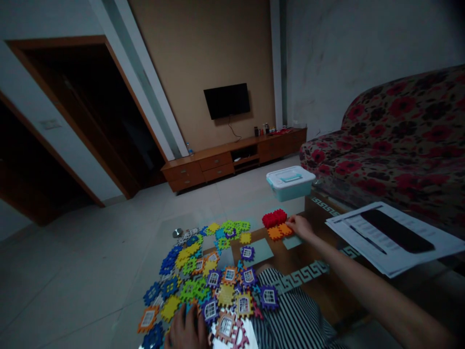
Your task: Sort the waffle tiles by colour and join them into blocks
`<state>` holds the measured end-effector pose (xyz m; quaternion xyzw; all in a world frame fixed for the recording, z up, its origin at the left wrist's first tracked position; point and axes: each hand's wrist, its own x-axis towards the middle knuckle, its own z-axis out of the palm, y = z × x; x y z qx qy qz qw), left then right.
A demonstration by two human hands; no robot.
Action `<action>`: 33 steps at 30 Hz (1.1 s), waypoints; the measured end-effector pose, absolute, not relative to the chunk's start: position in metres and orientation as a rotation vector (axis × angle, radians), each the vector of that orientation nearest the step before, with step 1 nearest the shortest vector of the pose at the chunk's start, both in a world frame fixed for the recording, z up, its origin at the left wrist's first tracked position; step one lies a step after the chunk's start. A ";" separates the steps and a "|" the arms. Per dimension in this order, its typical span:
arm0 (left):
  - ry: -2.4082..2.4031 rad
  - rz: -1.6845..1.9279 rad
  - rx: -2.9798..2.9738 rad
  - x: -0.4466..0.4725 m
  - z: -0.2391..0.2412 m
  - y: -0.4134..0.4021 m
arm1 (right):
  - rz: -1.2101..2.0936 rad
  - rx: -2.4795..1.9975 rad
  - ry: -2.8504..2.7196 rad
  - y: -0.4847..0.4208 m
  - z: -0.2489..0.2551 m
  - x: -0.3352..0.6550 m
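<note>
My right hand (300, 227) reaches across the glass table with its fingers closed on the edge of an orange interlocking toy block (286, 229). Beside that one lies another orange block (274, 234), and just behind them is a cluster of red blocks (274, 218). At the bottom, my left hand (187, 327) rests over the pile, fingers stretched and apart; a bit of orange shows near its fingertips. Around it are loose notched blocks in several colours, such as a yellow block (170, 308), a purple window block (210, 309) and green blocks (194, 289).
A teal storage box with a white lid (290, 178) stands at the table's far side. Papers (392, 261) with a pen (367, 239) and a dark flat case (395, 230) lie at right. A small round metal object (178, 232) sits left of the pile. Beyond is a flowered sofa (399, 145).
</note>
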<state>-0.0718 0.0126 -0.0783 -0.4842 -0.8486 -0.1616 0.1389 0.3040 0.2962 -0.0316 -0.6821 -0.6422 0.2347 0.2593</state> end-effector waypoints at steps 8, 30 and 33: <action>-2.183 -0.484 -1.519 -0.041 -0.066 0.011 | 0.677 -1.106 -2.277 0.193 -0.032 0.241; -2.661 -0.123 -1.686 -0.018 -0.005 0.085 | 0.844 -1.116 -2.406 0.110 -0.041 0.228; -2.728 -0.019 -1.745 -0.023 -0.004 0.097 | 0.829 -1.145 -2.390 0.103 -0.053 0.234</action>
